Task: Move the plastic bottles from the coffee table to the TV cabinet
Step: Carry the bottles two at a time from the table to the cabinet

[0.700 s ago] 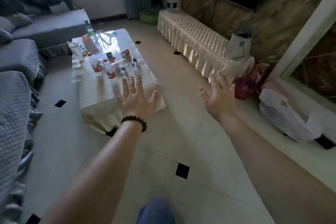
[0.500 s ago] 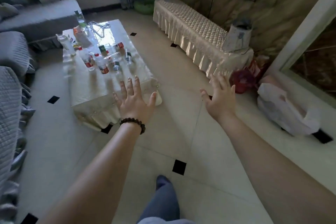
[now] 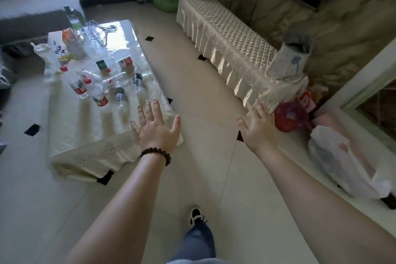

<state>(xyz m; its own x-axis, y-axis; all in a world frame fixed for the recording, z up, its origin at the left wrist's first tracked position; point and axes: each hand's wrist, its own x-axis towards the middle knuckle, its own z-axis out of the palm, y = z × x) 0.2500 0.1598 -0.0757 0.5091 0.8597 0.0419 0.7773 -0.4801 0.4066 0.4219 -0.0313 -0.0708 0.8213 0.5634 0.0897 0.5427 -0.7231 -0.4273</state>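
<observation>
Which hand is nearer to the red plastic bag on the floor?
Right. The right hand hovers just left of the red plastic bag; the left hand is farther away, over the coffee table's near corner.

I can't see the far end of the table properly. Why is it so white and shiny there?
In the head view, bright light glares off the glossy coffee table top near the wire hangers, washing it out; the plastic bottles look slightly soft, and the wide lens bends the TV cabinet edges.

A single wide-angle view from the person's head looks forward and steeply down across the floor (image 3: 203, 92), with the low counter (image 3: 70, 126) near on the left and the TV cabinet (image 3: 231, 45) farther right.
</observation>
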